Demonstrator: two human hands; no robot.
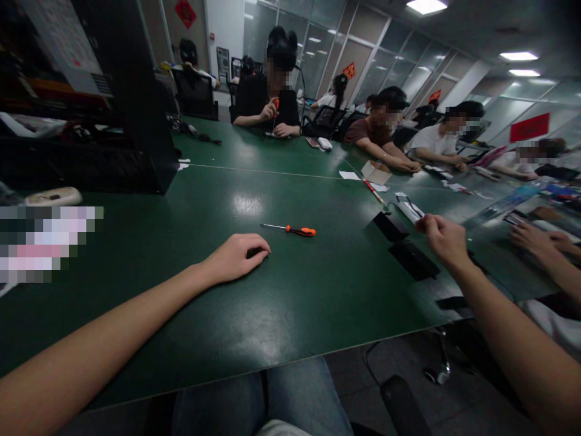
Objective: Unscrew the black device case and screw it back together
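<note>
My left hand [238,257] rests on the green tabletop with its fingers loosely curved and the thumb apart, holding nothing. Just beyond its fingertips lies a screwdriver [300,231] with an orange and black handle, its metal shaft pointing left. Over at the right, my right hand [443,239] is raised with thumb and fingers pinched together. Its fingertips overlap the near end of a flat white object [410,209] with a dark outline; what they grip is too small to make out. Below and left of that hand sit a black open box [391,226] and a black flat piece [413,260].
An open cardboard box [376,172], a white paper [349,175] and a red-and-white stick [373,191] lie farther back. A black rack [136,121] stands at left. Across the table a person [267,91] holds an orange-handled screwdriver. A neighbour's hands [535,239] are at far right.
</note>
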